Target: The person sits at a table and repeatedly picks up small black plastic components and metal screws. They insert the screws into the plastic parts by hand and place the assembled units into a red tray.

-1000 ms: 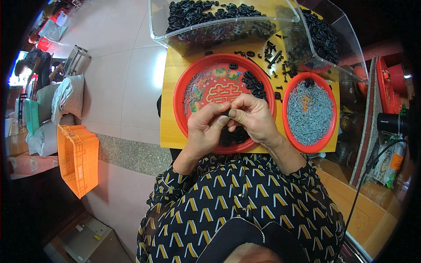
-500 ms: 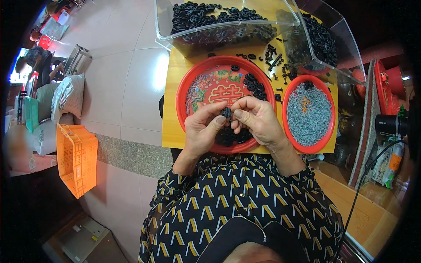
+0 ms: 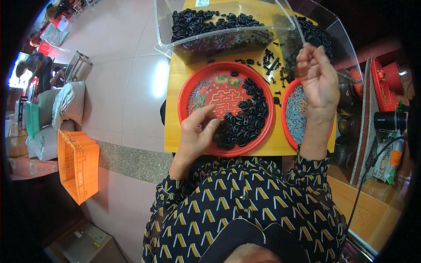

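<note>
Over the left side of a round red tray (image 3: 180,101), my left hand (image 3: 195,135) is open, thumb and forefinger apart with nothing seen between them. Small black oval plastic parts with holes (image 3: 245,118) cover the tray's right and lower areas. Thin metal pins (image 3: 198,93) lie along its left side. My right hand (image 3: 318,81) is raised above the smaller red tray (image 3: 286,105), beside the right clear bin (image 3: 344,37). Its fingers are loosely bent and apart, and no part shows in them. Grey metal screw-like pieces (image 3: 296,116) fill that smaller tray, partly hidden by my right forearm.
A clear plastic bin (image 3: 188,55) of black parts stands at the back of the yellow table (image 3: 172,127). Loose black pieces (image 3: 272,63) lie between the bins. An orange crate (image 3: 81,162) stands on the floor at left, near white sacks (image 3: 69,103). A person (image 3: 37,65) is farther back.
Both hands were together over the round tray with a small black part between their fingers. My right hand has moved right and up; my left hand's fingers have parted, and the part no longer shows.
</note>
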### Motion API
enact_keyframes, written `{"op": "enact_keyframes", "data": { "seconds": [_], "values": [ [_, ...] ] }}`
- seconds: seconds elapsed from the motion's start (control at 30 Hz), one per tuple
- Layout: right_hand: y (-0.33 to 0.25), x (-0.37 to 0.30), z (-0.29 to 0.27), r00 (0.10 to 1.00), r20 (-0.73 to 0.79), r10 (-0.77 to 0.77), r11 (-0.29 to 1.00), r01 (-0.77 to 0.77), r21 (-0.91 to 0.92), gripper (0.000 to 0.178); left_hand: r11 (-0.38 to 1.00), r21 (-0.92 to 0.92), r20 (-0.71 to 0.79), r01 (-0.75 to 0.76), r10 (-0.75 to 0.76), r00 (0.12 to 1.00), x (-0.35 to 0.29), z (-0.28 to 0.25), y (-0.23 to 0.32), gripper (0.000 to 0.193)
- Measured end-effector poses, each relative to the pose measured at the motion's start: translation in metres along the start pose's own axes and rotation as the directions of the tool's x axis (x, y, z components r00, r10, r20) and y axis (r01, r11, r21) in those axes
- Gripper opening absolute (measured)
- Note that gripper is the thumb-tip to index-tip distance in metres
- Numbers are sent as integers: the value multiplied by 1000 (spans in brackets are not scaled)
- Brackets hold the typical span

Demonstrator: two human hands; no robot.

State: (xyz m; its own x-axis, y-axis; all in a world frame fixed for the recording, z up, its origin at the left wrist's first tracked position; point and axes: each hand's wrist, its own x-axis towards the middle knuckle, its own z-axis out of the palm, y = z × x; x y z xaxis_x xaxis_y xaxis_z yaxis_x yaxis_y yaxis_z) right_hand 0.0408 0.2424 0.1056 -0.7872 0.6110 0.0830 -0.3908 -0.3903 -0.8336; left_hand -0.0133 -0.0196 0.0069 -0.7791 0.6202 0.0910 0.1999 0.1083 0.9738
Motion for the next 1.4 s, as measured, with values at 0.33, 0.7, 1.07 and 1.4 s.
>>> {"op": "enact_keyframes", "data": {
  "seconds": [0.33,0.7,1.07,1.4],
  "values": [
    [77,-26,12,993,114,18,586,82,-806,14,668,627,166,-401,388,906,70,-12,15,21],
    [80,-45,-5,908,414,69,133,403,-906,9,294,845,382,-447,254,889,111,21,-15,12],
    [78,-63,-1,780,560,280,-6,585,-811,10,467,792,307,-393,250,918,109,20,-15,13],
    [91,-54,-6,777,613,145,49,613,-788,14,568,731,249,-378,294,923,95,8,-24,18]
  ]
}}
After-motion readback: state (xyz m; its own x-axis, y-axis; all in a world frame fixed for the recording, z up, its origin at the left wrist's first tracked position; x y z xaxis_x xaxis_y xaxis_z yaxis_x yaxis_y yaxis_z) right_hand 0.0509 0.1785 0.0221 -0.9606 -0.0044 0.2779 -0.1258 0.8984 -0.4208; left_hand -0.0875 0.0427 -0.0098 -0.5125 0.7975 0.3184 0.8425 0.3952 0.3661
